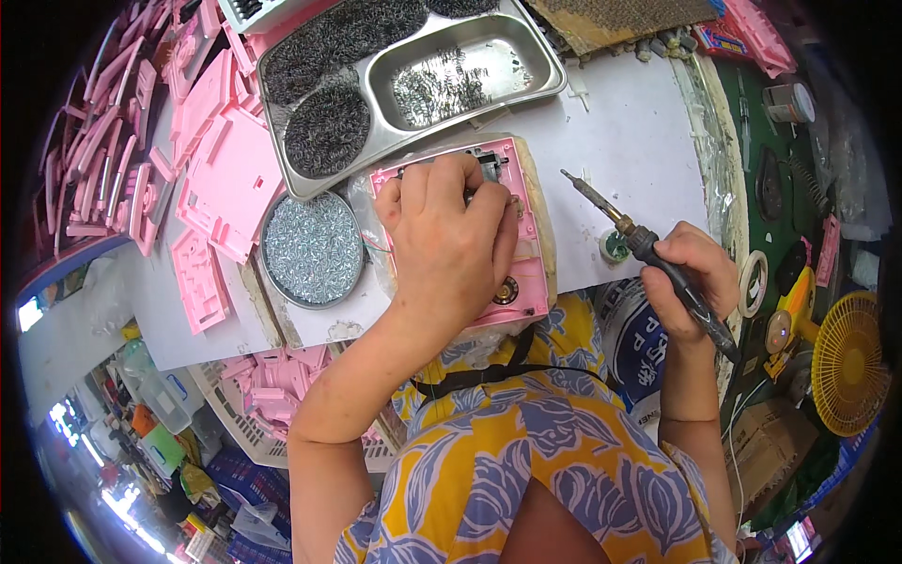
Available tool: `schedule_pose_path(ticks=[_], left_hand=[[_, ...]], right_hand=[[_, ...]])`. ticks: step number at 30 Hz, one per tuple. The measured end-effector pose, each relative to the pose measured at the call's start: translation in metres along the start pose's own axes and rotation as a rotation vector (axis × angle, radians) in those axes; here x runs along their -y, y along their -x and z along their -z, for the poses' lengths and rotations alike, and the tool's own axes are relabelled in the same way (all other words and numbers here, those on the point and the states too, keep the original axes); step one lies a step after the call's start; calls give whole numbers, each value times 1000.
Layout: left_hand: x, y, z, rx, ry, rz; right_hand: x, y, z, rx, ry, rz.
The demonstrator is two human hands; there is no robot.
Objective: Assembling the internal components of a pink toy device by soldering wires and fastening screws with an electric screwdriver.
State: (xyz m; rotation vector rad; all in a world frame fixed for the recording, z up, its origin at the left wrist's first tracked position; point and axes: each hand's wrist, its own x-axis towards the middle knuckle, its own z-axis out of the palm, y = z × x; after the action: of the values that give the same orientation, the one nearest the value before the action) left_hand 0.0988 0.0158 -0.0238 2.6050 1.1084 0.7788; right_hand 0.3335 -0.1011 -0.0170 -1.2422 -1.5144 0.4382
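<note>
On the white bench, a part is pressed into the pink casing (526, 273) by the left hand (449, 240), soldering apparently pending, while the soldering iron (648, 252) is gripped aside by the right hand (691, 273).

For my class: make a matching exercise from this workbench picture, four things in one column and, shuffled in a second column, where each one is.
Things
1. soldering iron
2. pink casing
3. round tin of small metal parts
4. yellow fan

Places
A. under the left hand, on the white worktop
B. at the far right edge of the view
C. held in the right hand, tip pointing up and to the left
D. to the left of the pink casing, below the steel compartment tray

Pairs: 1-C, 2-A, 3-D, 4-B
</note>
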Motion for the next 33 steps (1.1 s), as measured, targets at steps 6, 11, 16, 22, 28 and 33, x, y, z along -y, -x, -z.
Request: schedule_pose_path(ticks=[6,11,16,22,28,33], left_hand=[[5,5,9,19,70,-21],[45,16,67,261,-33,42],[63,28,79,368,-64,-164],[47,11,58,182,684,331],[25,19,37,48,1090,681],[25,22,39,40,1074,680]], right_hand=[[-1,-2,-1,0,5,5],[-3,3,4,-40,-5,-22],[-5,-4,-1,-27,-35,-4],[14,-18,-27,-90,-198,-215],[28,-60,-78,150,-324,-358],[23,-74,-103,245,-338,-277]])
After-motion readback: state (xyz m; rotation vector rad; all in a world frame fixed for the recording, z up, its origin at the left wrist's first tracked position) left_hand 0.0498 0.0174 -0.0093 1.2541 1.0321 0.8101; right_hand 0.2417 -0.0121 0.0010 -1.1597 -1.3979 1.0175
